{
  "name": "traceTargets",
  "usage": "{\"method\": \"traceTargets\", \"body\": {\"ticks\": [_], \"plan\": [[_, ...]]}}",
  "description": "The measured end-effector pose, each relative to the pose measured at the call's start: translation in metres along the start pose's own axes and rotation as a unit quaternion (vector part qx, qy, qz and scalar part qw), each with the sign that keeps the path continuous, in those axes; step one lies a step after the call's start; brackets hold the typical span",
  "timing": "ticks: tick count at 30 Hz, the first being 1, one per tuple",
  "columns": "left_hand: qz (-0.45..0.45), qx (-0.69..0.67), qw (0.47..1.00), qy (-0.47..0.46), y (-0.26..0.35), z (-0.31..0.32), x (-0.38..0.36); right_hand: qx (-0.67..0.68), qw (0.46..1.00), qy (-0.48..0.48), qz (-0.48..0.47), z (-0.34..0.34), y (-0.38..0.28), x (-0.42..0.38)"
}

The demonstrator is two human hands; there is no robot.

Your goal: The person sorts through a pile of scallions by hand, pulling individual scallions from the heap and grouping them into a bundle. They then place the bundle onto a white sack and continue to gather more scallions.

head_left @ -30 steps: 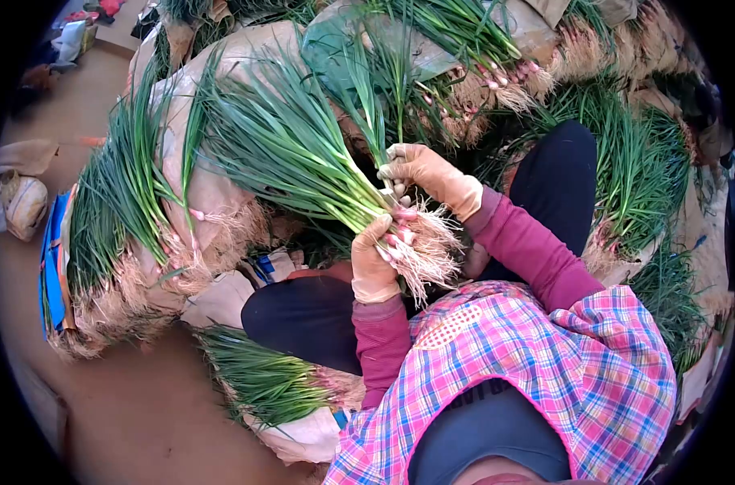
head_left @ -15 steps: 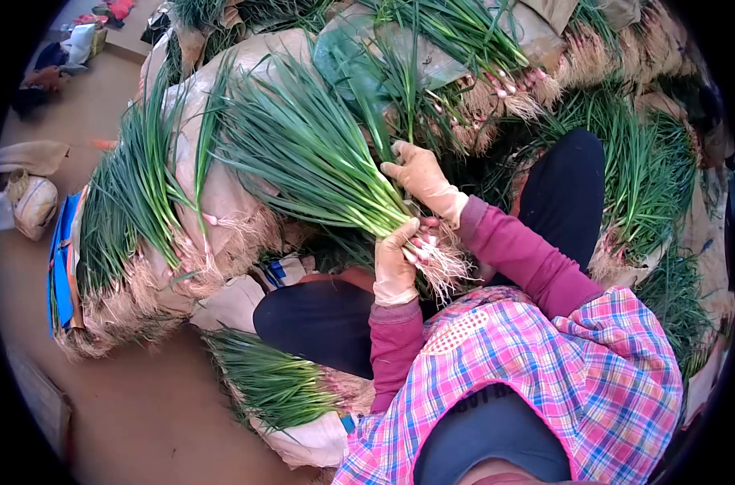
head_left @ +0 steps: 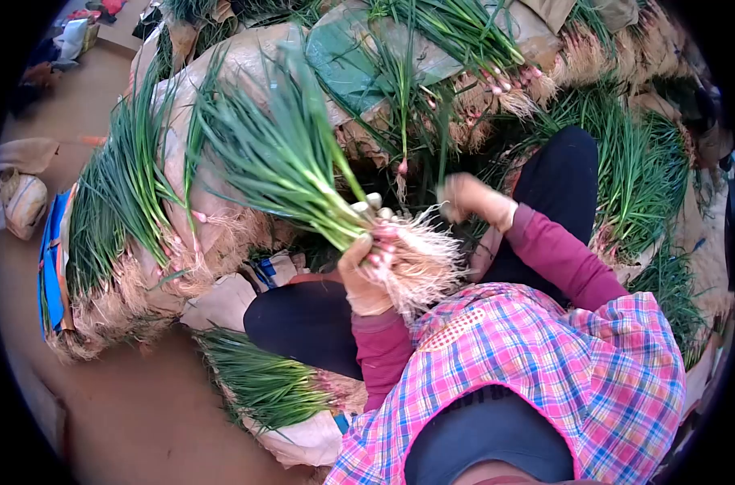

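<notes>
My gloved left hand (head_left: pixel 366 271) is wrapped round a thick bunch of green onions (head_left: pixel 290 174), just above the pinkish bulbs. The leaves fan out to the upper left and are blurred, while the pale roots hang towards my lap. To the right of the roots, my gloved right hand (head_left: pixel 471 198) is smeared by motion, and a thin green leaf seems to rise beside its fingers. What it holds, if anything, cannot be made out. A single onion plant (head_left: pixel 402 166) lies beyond the bunch, its bulb towards me.
Rows of onions (head_left: pixel 121 194) lie on a pale sheet (head_left: pixel 246 56) at the left. More onions stand at the top (head_left: pixel 456 36) and right (head_left: pixel 634 178). A smaller pile (head_left: pixel 274 380) rests on cloth by my left knee. Bags (head_left: pixel 24 202) sit on the brown floor at far left.
My left hand has moved left with the bunch, which has turned so its roots spread rightward. My right hand has left the bunch and moved right and down.
</notes>
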State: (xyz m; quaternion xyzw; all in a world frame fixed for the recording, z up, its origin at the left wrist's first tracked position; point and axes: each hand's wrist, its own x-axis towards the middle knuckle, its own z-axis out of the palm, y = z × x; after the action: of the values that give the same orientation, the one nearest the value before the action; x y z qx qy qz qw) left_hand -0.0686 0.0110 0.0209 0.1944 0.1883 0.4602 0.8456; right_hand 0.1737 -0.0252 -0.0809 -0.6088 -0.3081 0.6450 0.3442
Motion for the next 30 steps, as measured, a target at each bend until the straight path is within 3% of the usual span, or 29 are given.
{"method": "traceTargets", "body": {"ticks": [1, 2, 3, 4, 6, 7, 9, 10, 12, 13, 14, 15, 16, 17, 19, 20, 21, 23, 26, 27, 29, 30], "plan": [[-0.034, -0.048, 0.995, -0.081, 0.011, -0.005, 0.003, -0.201, 0.966, -0.065, 0.149, 0.002, 0.011, -0.008], [0.011, 0.014, 0.999, 0.046, 0.005, -0.006, -0.001, -0.262, 0.965, 0.014, 0.014, 0.008, 0.025, -0.007], [0.012, 0.013, 0.998, 0.057, 0.006, -0.004, -0.002, -0.314, 0.937, 0.090, -0.122, 0.012, 0.037, -0.003], [0.007, 0.033, 0.999, 0.043, 0.003, -0.003, -0.001, -0.105, 0.986, 0.103, -0.072, 0.017, 0.022, 0.009], [-0.005, 0.045, 0.998, 0.041, -0.006, -0.012, 0.006, -0.023, 0.977, 0.191, -0.086, 0.023, -0.025, 0.027], [-0.006, 0.036, 0.999, 0.030, -0.008, -0.011, 0.007, 0.019, 0.981, 0.163, -0.103, 0.021, -0.031, 0.047], [-0.003, 0.024, 0.998, 0.058, -0.017, -0.007, 0.009, 0.174, 0.983, 0.019, -0.045, 0.016, -0.038, 0.079], [-0.036, 0.008, 0.999, 0.020, -0.013, -0.009, 0.010, 0.179, 0.977, 0.060, -0.099, 0.017, -0.042, 0.079], [-0.030, 0.029, 0.998, 0.038, -0.017, -0.006, 0.010, 0.148, 0.959, 0.126, -0.205, 0.022, -0.044, 0.066], [-0.024, 0.043, 0.997, 0.056, -0.018, -0.006, 0.010, 0.123, 0.967, 0.133, -0.181, 0.030, -0.062, 0.032], [-0.042, 0.048, 0.998, 0.012, -0.018, -0.011, 0.012, 0.106, 0.972, 0.104, -0.184, 0.037, -0.055, 0.018], [-0.032, 0.102, 0.990, 0.097, -0.023, -0.003, 0.015, 0.090, 0.975, 0.077, -0.187, 0.041, -0.047, 0.007], [-0.075, 0.121, 0.987, 0.073, -0.025, -0.011, 0.015, -0.057, 0.956, 0.132, -0.254, 0.049, -0.041, 0.002], [-0.119, 0.140, 0.982, 0.044, -0.028, -0.020, 0.017, 0.141, 0.975, 0.017, -0.173, 0.050, -0.041, 0.002], [-0.114, 0.159, 0.980, 0.021, -0.038, -0.020, 0.017, 0.281, 0.946, -0.054, -0.154, 0.035, -0.060, 0.007], [-0.099, 0.155, 0.982, 0.045, -0.042, -0.017, 0.014, 0.292, 0.941, -0.050, -0.163, 0.032, -0.060, 0.016], [-0.084, 0.150, 0.983, 0.064, -0.047, -0.014, 0.015, 0.252, 0.953, 0.028, -0.166, 0.041, -0.065, 0.017], [-0.098, 0.167, 0.980, 0.039, -0.041, -0.001, 0.011, 0.316, 0.941, 0.037, -0.115, 0.054, -0.069, 0.010], [-0.112, 0.133, 0.984, 0.039, -0.035, 0.001, 0.011, 0.482, 0.873, -0.046, -0.065, 0.056, -0.048, 0.017], [-0.100, 0.119, 0.987, 0.050, -0.036, 0.007, 0.008, 0.595, 0.797, -0.089, -0.042, 0.048, -0.030, 0.043], [-0.112, 0.044, 0.992, 0.031, -0.032, 0.020, 0.002, 0.468, 0.872, 0.086, -0.113, 0.033, -0.031, 0.050], [-0.102, 0.065, 0.993, 0.013, -0.036, -0.001, 0.005, 0.201, 0.965, 0.074, -0.154, 0.023, -0.026, 0.046]]}}
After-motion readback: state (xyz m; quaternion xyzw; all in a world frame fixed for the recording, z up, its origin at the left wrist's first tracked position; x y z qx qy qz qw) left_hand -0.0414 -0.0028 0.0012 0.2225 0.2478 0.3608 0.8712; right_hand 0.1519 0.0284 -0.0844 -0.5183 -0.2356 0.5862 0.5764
